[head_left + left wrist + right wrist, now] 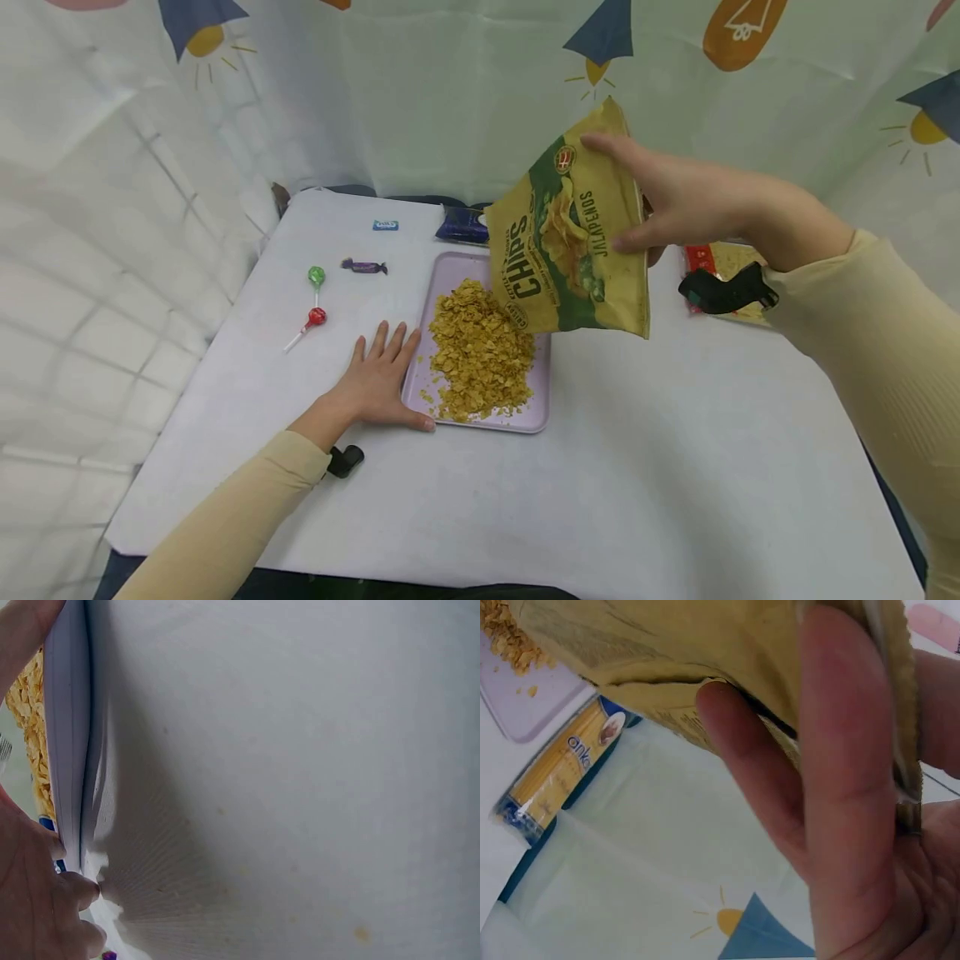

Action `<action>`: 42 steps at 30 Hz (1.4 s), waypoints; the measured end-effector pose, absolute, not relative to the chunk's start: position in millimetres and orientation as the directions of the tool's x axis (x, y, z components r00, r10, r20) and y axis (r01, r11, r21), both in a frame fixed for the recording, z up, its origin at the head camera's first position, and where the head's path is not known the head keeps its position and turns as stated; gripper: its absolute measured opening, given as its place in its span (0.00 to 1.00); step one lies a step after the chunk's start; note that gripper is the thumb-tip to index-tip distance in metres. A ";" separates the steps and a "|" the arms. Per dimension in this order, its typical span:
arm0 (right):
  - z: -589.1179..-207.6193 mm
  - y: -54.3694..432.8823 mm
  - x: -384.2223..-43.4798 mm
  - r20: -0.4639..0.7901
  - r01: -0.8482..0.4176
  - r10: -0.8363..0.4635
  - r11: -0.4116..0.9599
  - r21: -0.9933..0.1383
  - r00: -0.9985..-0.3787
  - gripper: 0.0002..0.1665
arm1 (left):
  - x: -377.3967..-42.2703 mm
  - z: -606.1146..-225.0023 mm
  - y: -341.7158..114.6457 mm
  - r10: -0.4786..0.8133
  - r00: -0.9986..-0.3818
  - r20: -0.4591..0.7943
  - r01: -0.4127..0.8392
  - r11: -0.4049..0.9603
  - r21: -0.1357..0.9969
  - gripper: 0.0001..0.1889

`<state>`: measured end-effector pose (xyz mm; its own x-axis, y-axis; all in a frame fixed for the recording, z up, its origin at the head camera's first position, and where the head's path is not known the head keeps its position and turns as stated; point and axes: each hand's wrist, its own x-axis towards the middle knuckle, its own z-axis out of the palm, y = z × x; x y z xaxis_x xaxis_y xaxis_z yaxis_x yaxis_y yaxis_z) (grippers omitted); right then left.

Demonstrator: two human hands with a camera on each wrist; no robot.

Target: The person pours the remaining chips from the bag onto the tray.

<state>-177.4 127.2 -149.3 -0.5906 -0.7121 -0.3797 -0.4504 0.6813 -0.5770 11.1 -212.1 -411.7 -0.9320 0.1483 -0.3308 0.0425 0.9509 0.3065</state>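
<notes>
My right hand (697,196) grips a yellow-green bag of jalapeño chips (570,229) by its right side, tilted over a lilac tray (542,392). A heap of crushed chips (480,354) covers much of the tray. In the right wrist view, fingers (847,765) lie against the back of the bag (667,645); its opening is hidden. My left hand (382,383) lies with fingers spread and straight at the tray's left edge, the thumb by its near corner. The left wrist view shows that hand (34,885) beside the tray's side wall (67,735).
Left of the tray lie a green lollipop (317,276), a red lollipop (317,317), a purple-wrapped candy (365,267) and a small blue packet (386,225). Behind the tray is a blue-ended pasta packet (562,765). A red-and-yellow packet (701,260) lies under the right wrist. A printed curtain (420,100) hangs behind.
</notes>
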 end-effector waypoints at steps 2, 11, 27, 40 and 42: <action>-148.4 125.4 -178.8 -0.383 -0.457 -0.715 0.681 -0.572 -0.585 0.64 | 11.2 -411.8 -211.8 0.149 -0.932 -0.331 0.041 0.949 0.311 0.77; -147.1 110.9 -182.2 -0.386 -0.478 -0.738 0.661 -0.579 -0.553 0.62 | 9.9 -409.7 -211.7 0.146 -0.925 -0.351 0.033 0.951 0.307 0.77; -164.8 122.5 -186.8 -0.350 -0.559 -0.732 0.676 -0.480 -0.585 0.60 | 10.9 -411.0 -210.7 0.147 -0.928 -0.341 0.040 0.953 0.301 0.77; -185.6 129.7 -175.1 -0.268 -0.587 -0.746 0.652 -0.479 -0.610 0.67 | 10.7 -411.8 -212.5 0.150 -0.925 -0.350 0.040 0.952 0.303 0.77; -184.6 130.3 -175.5 -0.288 -0.564 -0.740 0.658 -0.499 -0.608 0.70 | 10.8 -412.3 -212.9 0.150 -0.925 -0.350 0.040 0.952 0.304 0.77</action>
<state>-175.5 130.3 -184.6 -0.6082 -0.7398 -0.2876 -0.5642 0.6578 -0.4990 10.8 -212.9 -412.3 -0.9248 0.1501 -0.3497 0.0397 0.9520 0.3035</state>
